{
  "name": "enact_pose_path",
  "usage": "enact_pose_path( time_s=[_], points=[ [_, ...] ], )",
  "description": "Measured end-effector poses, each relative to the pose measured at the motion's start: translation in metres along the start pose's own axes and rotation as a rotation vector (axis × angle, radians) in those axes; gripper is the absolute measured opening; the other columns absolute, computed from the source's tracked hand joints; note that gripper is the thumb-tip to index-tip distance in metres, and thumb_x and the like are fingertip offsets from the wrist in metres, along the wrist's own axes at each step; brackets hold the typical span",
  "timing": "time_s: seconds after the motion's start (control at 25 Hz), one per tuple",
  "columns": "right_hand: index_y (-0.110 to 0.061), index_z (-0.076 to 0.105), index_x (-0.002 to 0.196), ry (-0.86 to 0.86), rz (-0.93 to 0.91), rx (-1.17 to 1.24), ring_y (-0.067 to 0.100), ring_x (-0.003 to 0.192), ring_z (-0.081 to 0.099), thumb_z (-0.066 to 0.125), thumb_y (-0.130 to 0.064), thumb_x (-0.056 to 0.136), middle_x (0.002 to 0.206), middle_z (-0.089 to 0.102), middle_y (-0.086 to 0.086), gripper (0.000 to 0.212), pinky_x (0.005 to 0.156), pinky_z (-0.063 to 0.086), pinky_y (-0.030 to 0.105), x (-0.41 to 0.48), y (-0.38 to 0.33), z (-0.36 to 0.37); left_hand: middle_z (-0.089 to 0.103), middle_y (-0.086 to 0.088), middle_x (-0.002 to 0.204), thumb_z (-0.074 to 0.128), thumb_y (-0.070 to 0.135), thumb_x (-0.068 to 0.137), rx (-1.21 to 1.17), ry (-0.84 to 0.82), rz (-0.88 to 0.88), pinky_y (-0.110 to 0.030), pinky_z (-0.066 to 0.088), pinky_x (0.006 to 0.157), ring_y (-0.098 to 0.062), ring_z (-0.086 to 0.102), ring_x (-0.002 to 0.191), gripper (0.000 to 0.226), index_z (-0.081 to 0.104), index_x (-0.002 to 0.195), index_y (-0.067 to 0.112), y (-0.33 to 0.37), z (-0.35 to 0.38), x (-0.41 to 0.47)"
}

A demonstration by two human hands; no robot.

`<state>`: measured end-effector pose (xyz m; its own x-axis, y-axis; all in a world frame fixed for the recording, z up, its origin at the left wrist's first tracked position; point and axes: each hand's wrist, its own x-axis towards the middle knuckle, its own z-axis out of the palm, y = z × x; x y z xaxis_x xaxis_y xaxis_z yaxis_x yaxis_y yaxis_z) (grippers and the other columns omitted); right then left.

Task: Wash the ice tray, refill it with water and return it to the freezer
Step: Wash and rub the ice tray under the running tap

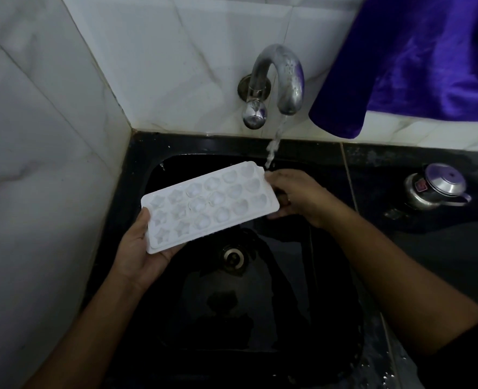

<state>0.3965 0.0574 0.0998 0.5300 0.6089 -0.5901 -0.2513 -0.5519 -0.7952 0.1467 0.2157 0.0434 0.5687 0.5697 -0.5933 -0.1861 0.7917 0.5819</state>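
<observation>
Two forearms point(386, 270) reach in from the near edge. The left hand point(139, 245) cups the tray point(209, 203) at its near-left end, thumb on the rim and fingers underneath. The right hand point(294, 195) is curled round the far-right end. The white tray is held over the black sink point(330, 276), cavities up, above and beyond the drain point(233, 255). Water point(274, 141) runs from the tap point(277, 77) and lands at the tray's far-right corner, beside the right fingers. A purple cloth point(417, 60) hangs at far right. A metal pot point(437, 186) stands on the counter point(372, 161) right of the sink. A tiled wall point(50, 136) closes off the left.
</observation>
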Motion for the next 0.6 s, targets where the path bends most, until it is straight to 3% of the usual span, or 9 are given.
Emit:
enact_pose_path(
  time_s=[0.12,0.24,0.36,0.48,0.6],
  points=[
    [-0.011,0.070,0.120,-0.051,-0.064,0.206,0.026,0.098,0.076,0.056,-0.019,0.106,0.108,0.079,0.009,0.021,0.076,0.065,0.043,-0.008,0.027,-0.004,0.070,-0.014,0.133,0.033,0.051,0.109,-0.011,-0.038,-0.009,-0.047,0.062,0.088,-0.030,0.073,0.113,0.060,0.082,0.109,0.015,-0.006,0.007,-0.003],
    [-0.008,0.068,0.125,-0.074,-0.128,0.318,0.026,0.097,0.076,0.052,-0.006,0.106,0.109,0.077,0.012,0.026,0.076,0.065,0.040,-0.009,0.027,-0.003,0.071,-0.013,0.131,0.032,0.053,0.109,-0.030,-0.070,0.000,-0.043,0.064,0.081,-0.029,0.073,0.113,0.063,0.082,0.111,0.015,-0.006,0.018,-0.006],
    [-0.001,0.067,0.119,0.002,-0.169,0.293,0.023,0.086,0.073,0.054,-0.016,0.108,0.101,0.074,0.013,0.024,0.071,0.065,0.037,-0.009,0.015,0.004,0.073,-0.012,0.129,0.032,0.054,0.108,-0.054,-0.077,0.035,-0.041,0.064,0.079,-0.027,0.074,0.112,0.065,0.084,0.106,0.016,-0.001,0.023,-0.005],
    [-0.001,0.067,0.102,0.156,-0.240,0.171,0.018,0.073,0.069,0.057,-0.034,0.107,0.089,0.068,0.010,0.035,0.058,0.061,0.032,-0.006,0.002,0.018,0.069,-0.010,0.135,0.037,0.054,0.104,-0.035,-0.105,0.081,-0.039,0.063,0.083,-0.025,0.071,0.118,0.058,0.072,0.129,0.014,0.001,0.025,-0.004],
    [0.000,0.066,0.107,0.114,-0.268,0.143,0.022,0.082,0.070,0.054,-0.030,0.109,0.098,0.069,0.013,0.032,0.066,0.064,0.036,-0.005,-0.007,0.021,0.066,-0.010,0.140,0.040,0.051,0.106,-0.082,-0.105,0.103,-0.041,0.062,0.090,-0.026,0.068,0.123,0.054,0.062,0.140,0.015,0.004,0.019,-0.003]
  ],
)
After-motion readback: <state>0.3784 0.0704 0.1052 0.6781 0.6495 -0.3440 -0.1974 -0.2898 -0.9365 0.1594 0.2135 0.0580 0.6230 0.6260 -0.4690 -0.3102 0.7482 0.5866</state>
